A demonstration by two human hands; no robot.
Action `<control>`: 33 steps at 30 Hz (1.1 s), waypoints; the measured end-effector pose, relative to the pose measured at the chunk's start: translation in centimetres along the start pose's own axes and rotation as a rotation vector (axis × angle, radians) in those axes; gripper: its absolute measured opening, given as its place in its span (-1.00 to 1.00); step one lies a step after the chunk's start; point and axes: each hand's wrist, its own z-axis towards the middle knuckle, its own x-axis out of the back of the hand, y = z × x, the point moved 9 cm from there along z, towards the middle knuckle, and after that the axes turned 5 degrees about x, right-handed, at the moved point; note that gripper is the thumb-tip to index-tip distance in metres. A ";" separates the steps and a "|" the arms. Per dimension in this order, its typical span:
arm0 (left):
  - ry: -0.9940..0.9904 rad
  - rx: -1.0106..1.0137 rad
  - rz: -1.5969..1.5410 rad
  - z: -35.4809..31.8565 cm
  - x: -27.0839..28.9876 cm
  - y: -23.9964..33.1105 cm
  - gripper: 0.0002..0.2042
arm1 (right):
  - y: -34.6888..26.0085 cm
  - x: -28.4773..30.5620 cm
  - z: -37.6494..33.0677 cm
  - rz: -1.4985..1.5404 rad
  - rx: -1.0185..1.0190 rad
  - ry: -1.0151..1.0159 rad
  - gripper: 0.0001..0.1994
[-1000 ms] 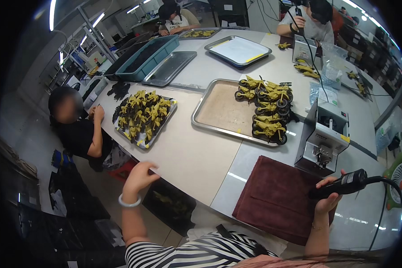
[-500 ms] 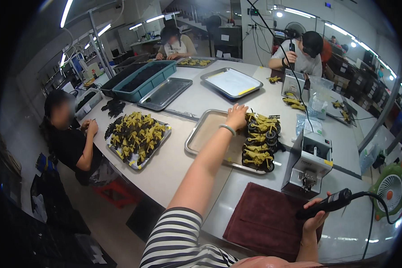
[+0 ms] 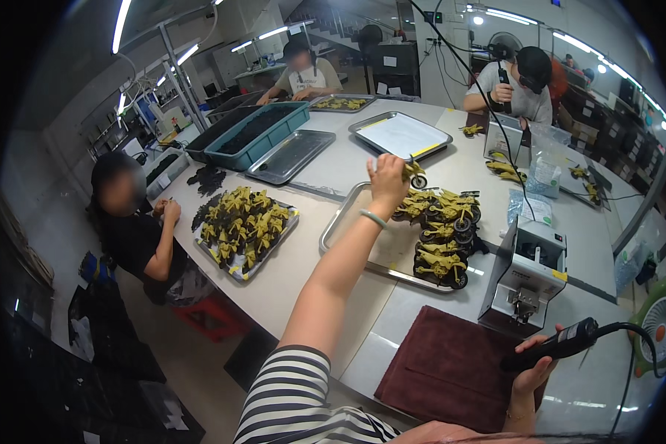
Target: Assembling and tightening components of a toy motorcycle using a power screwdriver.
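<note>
My left hand (image 3: 387,181) is closed around a small yellow-and-black toy motorcycle (image 3: 417,175), raised above the far side of a metal tray (image 3: 336,231). Part of this toy is hidden by my fingers. More toy motorcycles (image 3: 444,233) stand packed in rows along the tray's right side. In my right hand (image 3: 531,374), at the lower right, is a black electric screwdriver (image 3: 566,343) with a cable. Its tip end points left over a folded maroon towel (image 3: 436,366).
A grey-and-silver screw feeder (image 3: 524,285) stands right of the tray. To the left lies a tray heaped with yellow-and-black parts (image 3: 248,229). Further off are a teal bin (image 3: 259,137), an empty metal tray (image 3: 292,155) and a white-lined tray (image 3: 399,135). Several people sit around the table.
My left hand has come up from the row in the tray with a toy motorcycle in it. My right hand still holds the screwdriver. The whole view has shifted slightly.
</note>
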 end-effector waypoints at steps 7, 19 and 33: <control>-0.075 -0.153 -0.484 -7.0 10.6 7.8 -0.76 | -0.4 0.2 -0.3 -0.019 0.028 -0.024 -0.15; -0.912 -0.507 -0.487 -25.0 9.2 18.7 -0.54 | -0.1 0.5 -0.2 0.039 0.013 0.030 -0.25; 0.014 -0.598 -2.269 -8.3 38.8 20.9 -0.84 | 1.5 4.2 0.6 0.103 -0.083 0.141 -0.33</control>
